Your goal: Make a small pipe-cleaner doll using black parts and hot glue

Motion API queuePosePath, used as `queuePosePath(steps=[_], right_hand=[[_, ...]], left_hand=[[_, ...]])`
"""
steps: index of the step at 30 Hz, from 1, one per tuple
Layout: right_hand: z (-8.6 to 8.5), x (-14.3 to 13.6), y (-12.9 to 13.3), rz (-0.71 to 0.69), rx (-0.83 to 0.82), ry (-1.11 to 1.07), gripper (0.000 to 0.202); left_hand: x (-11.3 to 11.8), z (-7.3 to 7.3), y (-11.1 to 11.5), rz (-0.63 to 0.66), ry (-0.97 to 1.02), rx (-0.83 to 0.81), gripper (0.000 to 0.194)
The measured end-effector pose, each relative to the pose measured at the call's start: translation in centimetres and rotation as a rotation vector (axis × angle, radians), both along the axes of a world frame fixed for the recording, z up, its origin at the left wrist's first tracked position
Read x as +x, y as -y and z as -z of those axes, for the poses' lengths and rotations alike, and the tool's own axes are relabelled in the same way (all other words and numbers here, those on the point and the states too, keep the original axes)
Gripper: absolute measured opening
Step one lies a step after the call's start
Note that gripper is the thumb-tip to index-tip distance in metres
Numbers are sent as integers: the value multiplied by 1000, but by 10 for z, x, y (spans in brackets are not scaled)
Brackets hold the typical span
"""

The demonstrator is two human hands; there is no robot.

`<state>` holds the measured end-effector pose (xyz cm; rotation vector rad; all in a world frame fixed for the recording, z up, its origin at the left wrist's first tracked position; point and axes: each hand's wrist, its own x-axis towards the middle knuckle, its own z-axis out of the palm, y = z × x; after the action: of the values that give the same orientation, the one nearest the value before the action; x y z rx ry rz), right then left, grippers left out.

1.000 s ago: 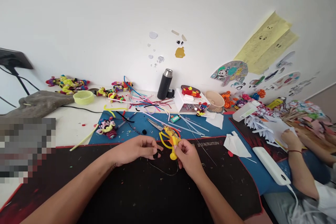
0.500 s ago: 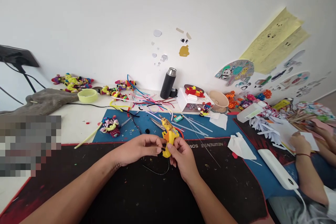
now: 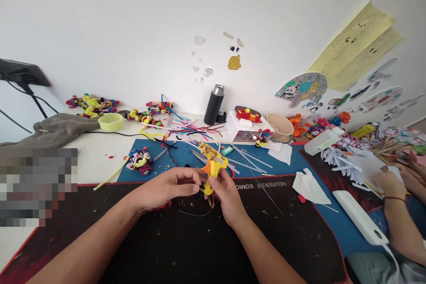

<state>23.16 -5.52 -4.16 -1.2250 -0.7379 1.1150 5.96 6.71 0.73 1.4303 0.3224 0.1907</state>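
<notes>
My right hand point(image 3: 226, 195) grips a yellow and orange glue gun point(image 3: 213, 163) by its handle, with the body tilted up and to the left over the edge of the black mat point(image 3: 159, 239). My left hand point(image 3: 169, 185) is right beside the gun's handle and pinches a small black piece point(image 3: 201, 187) against it with the fingertips. A thin black cord point(image 3: 196, 214) curves on the mat just below both hands.
Scissors point(image 3: 199, 155) and a pipe-cleaner figure point(image 3: 140, 160) lie on the blue mat point(image 3: 179, 162). Behind are loose pipe cleaners point(image 3: 186, 131), a black flask point(image 3: 214, 104), a white box point(image 3: 239, 132) and a bowl point(image 3: 280, 125). On the right, another person's hand point(image 3: 391, 184) handles paper near a white power strip point(image 3: 361, 217).
The glue gun has tipped up and leftward, and my right hand has shifted along its handle. My left hand has closed in with the black piece against the gun. The view has drifted slightly.
</notes>
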Motion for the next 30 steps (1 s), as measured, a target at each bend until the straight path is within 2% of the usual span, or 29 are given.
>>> queuePosePath(steps=[5, 12, 17, 21, 23, 26, 30], right_hand=[[-8, 1, -17, -137, 30, -122, 41], [-16, 4, -37, -218, 31, -231, 31], [-35, 16, -48, -232, 98, -293, 29], [-50, 21, -63, -278, 133, -239, 32], [-49, 18, -70, -288, 155, -233, 29], [-39, 12, -76, -292, 155, -244, 32], [-26, 14, -72, -306, 127, -201, 32]], left_hand=[[-7, -8, -5, -39, 19, -1, 25], [-18, 0, -19, -154, 24, -29, 24], [-18, 1, -27, -348, -2, -11, 28], [-15, 4, -34, -565, 26, -152, 34], [-14, 7, -38, -639, 56, -186, 34], [-15, 12, -44, -723, 91, -204, 34], [-15, 17, -48, -801, 102, -225, 35]])
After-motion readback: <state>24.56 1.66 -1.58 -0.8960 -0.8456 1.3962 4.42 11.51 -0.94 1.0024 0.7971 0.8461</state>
